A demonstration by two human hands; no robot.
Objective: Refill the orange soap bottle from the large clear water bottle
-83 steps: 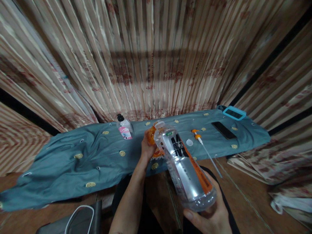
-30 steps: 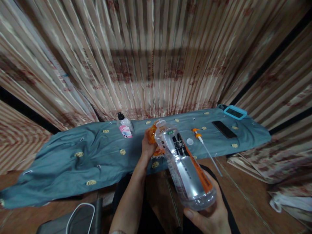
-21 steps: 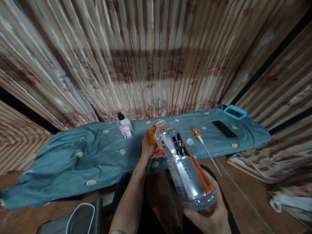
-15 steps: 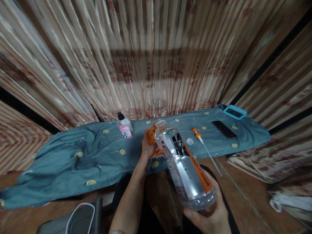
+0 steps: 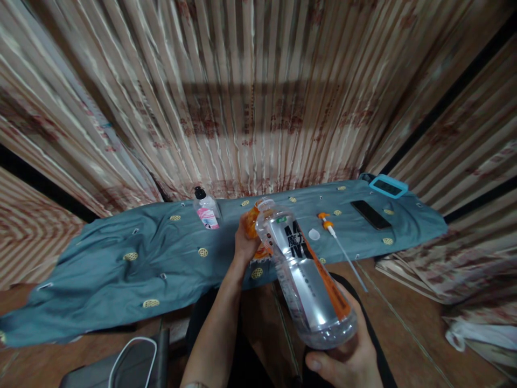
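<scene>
My right hand (image 5: 351,350) grips the lower end of a large clear plastic drink bottle (image 5: 309,275) with a silver and orange label. The bottle is tilted, its uncapped neck pointing up and left over an orange bottle (image 5: 252,222). My left hand (image 5: 245,242) is wrapped around that orange bottle, which stands on the cloth and is partly hidden behind the clear one. Whether the two mouths touch, I cannot tell. To the right lies an orange and white pump head (image 5: 326,223) with a long tube, beside a small white cap (image 5: 314,234).
A teal patterned cloth (image 5: 109,275) covers the narrow table. On it are a clear bottle with black top and pink label (image 5: 207,211), a black phone (image 5: 370,214) and a blue-framed device (image 5: 388,186). Curtains (image 5: 258,108) hang behind. A grey stool-like object (image 5: 161,355) stands lower left.
The clear bottle's lower end and my right hand have shifted very slightly. My left hand and the orange bottle look unmoved.
</scene>
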